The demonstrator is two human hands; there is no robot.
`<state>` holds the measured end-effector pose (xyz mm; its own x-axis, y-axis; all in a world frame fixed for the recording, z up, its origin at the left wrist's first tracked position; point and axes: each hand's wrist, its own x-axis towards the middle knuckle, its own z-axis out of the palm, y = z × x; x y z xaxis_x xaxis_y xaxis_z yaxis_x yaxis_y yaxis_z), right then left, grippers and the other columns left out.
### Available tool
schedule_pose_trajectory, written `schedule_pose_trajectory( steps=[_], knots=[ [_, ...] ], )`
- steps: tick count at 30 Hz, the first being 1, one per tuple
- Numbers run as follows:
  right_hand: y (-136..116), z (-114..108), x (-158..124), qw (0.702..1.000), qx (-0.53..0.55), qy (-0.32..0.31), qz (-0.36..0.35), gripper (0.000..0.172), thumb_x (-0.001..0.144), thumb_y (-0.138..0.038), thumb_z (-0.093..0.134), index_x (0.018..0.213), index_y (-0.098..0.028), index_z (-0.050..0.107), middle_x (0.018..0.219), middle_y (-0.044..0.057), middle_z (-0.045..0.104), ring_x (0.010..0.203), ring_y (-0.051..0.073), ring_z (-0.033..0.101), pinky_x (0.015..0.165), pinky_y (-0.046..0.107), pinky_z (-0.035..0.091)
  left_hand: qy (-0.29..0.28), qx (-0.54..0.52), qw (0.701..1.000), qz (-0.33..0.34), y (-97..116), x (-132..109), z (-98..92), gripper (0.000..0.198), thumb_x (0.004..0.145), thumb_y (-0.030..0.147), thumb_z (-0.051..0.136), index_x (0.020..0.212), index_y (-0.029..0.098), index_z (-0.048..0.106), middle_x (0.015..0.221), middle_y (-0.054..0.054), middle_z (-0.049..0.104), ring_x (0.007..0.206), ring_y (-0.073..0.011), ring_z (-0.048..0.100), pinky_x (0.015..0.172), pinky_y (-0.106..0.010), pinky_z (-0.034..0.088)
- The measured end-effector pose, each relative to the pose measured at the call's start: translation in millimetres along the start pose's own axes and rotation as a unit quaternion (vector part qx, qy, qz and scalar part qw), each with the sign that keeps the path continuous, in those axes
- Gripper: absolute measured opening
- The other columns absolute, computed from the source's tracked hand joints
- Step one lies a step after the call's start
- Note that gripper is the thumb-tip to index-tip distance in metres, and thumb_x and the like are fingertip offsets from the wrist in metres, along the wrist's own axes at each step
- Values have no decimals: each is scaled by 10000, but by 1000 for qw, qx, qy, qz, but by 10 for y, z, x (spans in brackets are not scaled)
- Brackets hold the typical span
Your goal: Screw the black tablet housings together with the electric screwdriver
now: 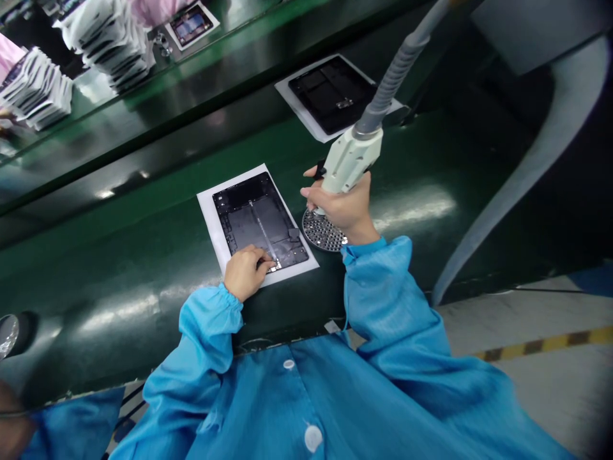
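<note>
My right hand (353, 209) is wrapped round a pale electric screwdriver (352, 156) that hangs from a grey ribbed hose. Its lower end is over a round dish of small holes or screws (320, 231), and the tip is hidden. To the left lies an opened black tablet (244, 225) with its inside showing, on a white sheet (209, 211). My left hand (245, 271) rests at the tablet's near edge, fingers curled together by a small shiny part (274, 264). Whether something is between those fingers cannot be seen.
A second opened tablet (330, 92) lies on a white sheet at the back. Beyond a raised ledge are stacks of sheet-wrapped panels (112, 45) and another device (191, 24). A thick grey hose (531, 172) curves down at right. A round dish (9, 333) stands far left.
</note>
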<state>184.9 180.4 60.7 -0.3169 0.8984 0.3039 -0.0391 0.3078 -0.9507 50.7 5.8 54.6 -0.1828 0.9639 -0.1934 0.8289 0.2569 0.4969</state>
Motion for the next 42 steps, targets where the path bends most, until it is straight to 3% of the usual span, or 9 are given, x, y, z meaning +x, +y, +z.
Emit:
schedule_pose_trajectory(
  steps=[10,14,17,23,27,33,42],
  knots=[
    [18,-8,-16,1000,-8,2,6,209,681,-323,785,805,-231,645,484,-31,558,517,180,618,568,391,570,34,64,997,25,-24,-129,89,182,918,304,553,863,196,689,880,-38,650,790,-162,613,684,-270,454],
    [19,-7,-15,1000,-10,2,5,221,671,-333,790,800,-237,638,484,-40,554,471,157,583,560,382,567,55,106,985,124,-102,-267,165,284,974,334,437,1005,198,685,941,-64,637,876,-170,597,742,-278,463],
    [-6,0,-18,1000,-6,9,4,227,665,-329,791,789,-239,624,486,-49,548,433,135,543,527,362,546,64,144,973,168,-172,-340,178,314,985,331,399,1082,227,680,911,-65,626,817,-173,564,679,-286,446],
    [-260,88,-130,997,60,46,-23,231,660,-329,768,811,-248,613,470,-64,531,401,126,508,471,332,487,84,155,975,138,-221,-156,168,304,977,295,410,1085,250,691,909,-76,596,821,-182,530,675,-297,428],
    [-414,287,-307,993,114,-6,-17,227,685,-314,725,862,-257,595,466,-81,540,401,129,520,483,329,498,109,129,979,114,-238,51,174,296,971,308,430,1070,239,699,926,-82,591,849,-191,527,706,-307,433],
    [-317,607,-448,993,98,-52,37,223,664,-276,683,863,-213,604,494,-69,553,423,121,531,492,311,502,114,132,978,117,-268,98,210,305,970,301,426,1100,249,697,908,-79,606,846,-201,521,707,-326,426],
    [-235,676,-501,991,82,-80,63,239,658,-280,685,867,-207,596,529,-60,559,467,123,542,537,313,512,104,124,978,132,-256,94,188,307,962,274,432,1107,239,700,903,-81,596,841,-207,515,695,-327,421]
  ],
)
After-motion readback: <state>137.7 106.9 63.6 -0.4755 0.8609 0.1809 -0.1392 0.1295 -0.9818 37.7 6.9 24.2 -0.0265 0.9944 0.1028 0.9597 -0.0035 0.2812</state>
